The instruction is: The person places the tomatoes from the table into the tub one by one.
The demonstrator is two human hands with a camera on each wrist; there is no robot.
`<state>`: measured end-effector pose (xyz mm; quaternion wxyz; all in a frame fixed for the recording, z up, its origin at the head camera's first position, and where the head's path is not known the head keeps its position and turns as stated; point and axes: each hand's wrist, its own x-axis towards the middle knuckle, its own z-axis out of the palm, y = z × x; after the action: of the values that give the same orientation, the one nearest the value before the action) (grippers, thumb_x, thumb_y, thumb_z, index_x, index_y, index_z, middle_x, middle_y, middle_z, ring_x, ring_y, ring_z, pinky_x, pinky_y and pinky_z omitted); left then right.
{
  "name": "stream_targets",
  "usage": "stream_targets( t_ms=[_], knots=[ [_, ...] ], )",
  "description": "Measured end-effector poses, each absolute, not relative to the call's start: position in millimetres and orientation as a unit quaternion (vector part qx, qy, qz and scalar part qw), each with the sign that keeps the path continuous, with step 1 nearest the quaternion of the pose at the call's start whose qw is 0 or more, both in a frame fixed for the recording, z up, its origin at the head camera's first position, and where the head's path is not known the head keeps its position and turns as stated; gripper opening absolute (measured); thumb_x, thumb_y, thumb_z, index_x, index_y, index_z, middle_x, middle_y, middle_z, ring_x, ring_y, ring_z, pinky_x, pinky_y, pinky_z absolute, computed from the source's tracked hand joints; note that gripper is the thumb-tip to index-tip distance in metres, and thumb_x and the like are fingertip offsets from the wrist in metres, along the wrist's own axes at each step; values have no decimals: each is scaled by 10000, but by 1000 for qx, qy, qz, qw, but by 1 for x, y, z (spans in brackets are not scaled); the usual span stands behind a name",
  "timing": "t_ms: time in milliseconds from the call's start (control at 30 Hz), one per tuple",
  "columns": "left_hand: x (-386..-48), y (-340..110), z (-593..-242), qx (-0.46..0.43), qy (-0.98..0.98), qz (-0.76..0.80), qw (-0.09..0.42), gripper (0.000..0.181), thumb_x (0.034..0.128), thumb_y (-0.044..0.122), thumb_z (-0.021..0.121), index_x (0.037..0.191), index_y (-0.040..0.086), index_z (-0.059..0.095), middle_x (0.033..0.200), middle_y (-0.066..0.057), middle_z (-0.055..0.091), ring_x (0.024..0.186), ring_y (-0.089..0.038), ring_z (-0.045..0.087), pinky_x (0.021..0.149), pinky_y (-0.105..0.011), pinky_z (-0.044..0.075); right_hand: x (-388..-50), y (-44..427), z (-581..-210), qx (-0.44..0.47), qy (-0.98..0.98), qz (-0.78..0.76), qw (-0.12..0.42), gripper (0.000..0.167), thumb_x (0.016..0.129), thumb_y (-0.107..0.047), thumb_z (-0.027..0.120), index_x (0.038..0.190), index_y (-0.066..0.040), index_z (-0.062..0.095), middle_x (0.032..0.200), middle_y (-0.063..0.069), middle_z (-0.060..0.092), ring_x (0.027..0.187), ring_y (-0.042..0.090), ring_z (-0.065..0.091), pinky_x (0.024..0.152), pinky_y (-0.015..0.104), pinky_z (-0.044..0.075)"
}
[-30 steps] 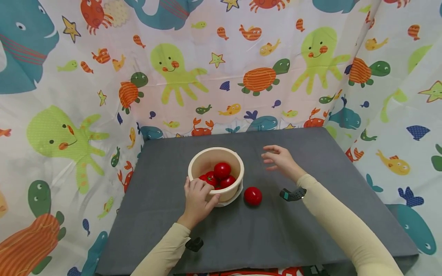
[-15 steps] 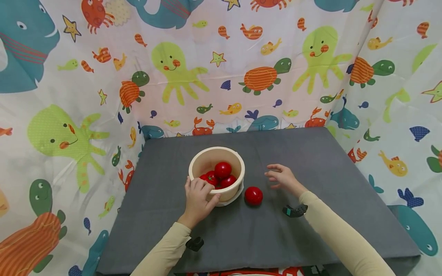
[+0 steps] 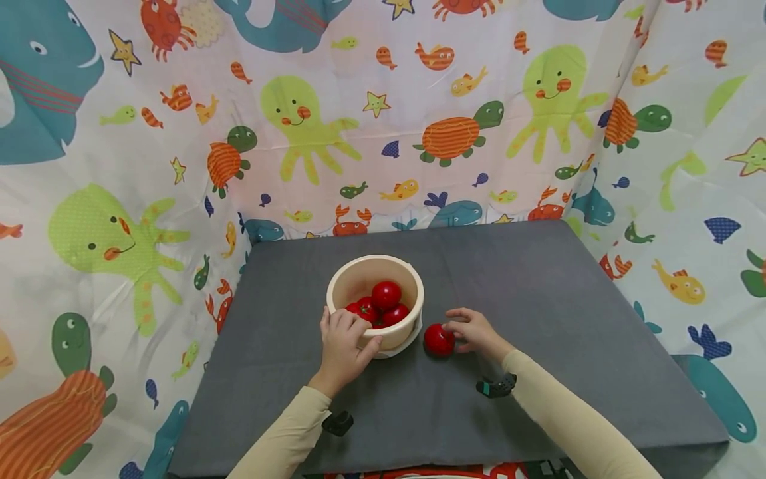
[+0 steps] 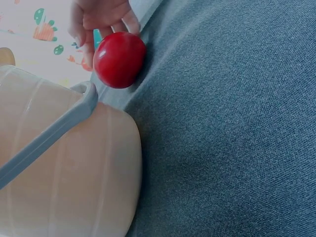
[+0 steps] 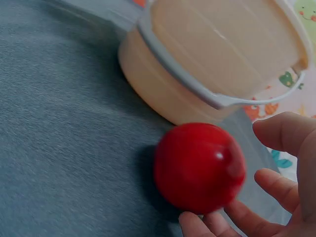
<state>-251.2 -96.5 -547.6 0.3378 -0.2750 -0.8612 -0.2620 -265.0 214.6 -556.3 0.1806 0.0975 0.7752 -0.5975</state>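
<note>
A cream bucket [image 3: 353, 283] with several red tomatoes [image 3: 385, 295] inside stands mid-table. My left hand [image 3: 344, 346] grips its near-left rim, fingers over the edge and thumb along the outside. One loose tomato [image 3: 437, 341] lies on the table just right of the bucket. Beside it is my right hand [image 3: 475, 334], fingers spread and slightly bent around its right side. In the right wrist view, the thumb [image 5: 281, 132] stands apart from the tomato, while the lower fingertips are close against it; whether they touch, I cannot tell. The left hand is outside the left wrist view.
The bucket's pale handle [image 4: 54, 131] hangs down against its outer side. A grey cloth covers the table [image 3: 538, 279]. A curtain [image 3: 383, 133] printed with sea animals rises behind and along both sides.
My right hand first drew back a little, then came down and left to the loose tomato. The left hand stays on the bucket rim, and the bucket has not moved.
</note>
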Motion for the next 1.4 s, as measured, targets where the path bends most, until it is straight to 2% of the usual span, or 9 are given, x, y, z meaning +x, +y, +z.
stream_targets(
  t_ms=[200, 500, 1200, 1400],
  knots=[
    [-250, -96, -545, -276, -861, -261, 339, 221, 887, 388, 628, 877, 169, 653, 913, -46, 608, 1022, -282, 544, 1051, -796, 299, -263, 201, -563, 94, 792, -578, 171, 521, 904, -222, 712, 1366, -23, 573, 1381, 264, 605, 1089, 315, 652, 726, 457, 633],
    [-250, -95, -545, -275, -859, -263, 341, 225, 886, 390, 628, 871, 166, 647, 905, -49, 605, 1022, -278, 545, 1049, -800, 302, -263, 192, -566, 105, 806, -563, 151, 464, 875, -193, 738, 1302, -45, 637, 1309, 235, 652, 1022, 297, 670, 659, 396, 629],
    [-248, -96, -544, -273, -861, -264, 338, 230, 884, 389, 624, 870, 161, 654, 906, -54, 609, 1017, -286, 550, 1052, -800, 304, -260, 191, -569, 110, 798, -576, 137, 440, 886, -160, 719, 1298, -30, 636, 1285, 226, 662, 1007, 281, 665, 656, 400, 631],
    [-248, -96, -545, -271, -864, -261, 336, 226, 874, 375, 627, 874, 151, 656, 911, -63, 611, 1014, -293, 549, 1055, -798, 302, -263, 198, -566, 115, 794, -584, 123, 443, 888, -164, 704, 1304, -31, 629, 1266, 230, 666, 974, 266, 673, 664, 438, 636]
  ],
)
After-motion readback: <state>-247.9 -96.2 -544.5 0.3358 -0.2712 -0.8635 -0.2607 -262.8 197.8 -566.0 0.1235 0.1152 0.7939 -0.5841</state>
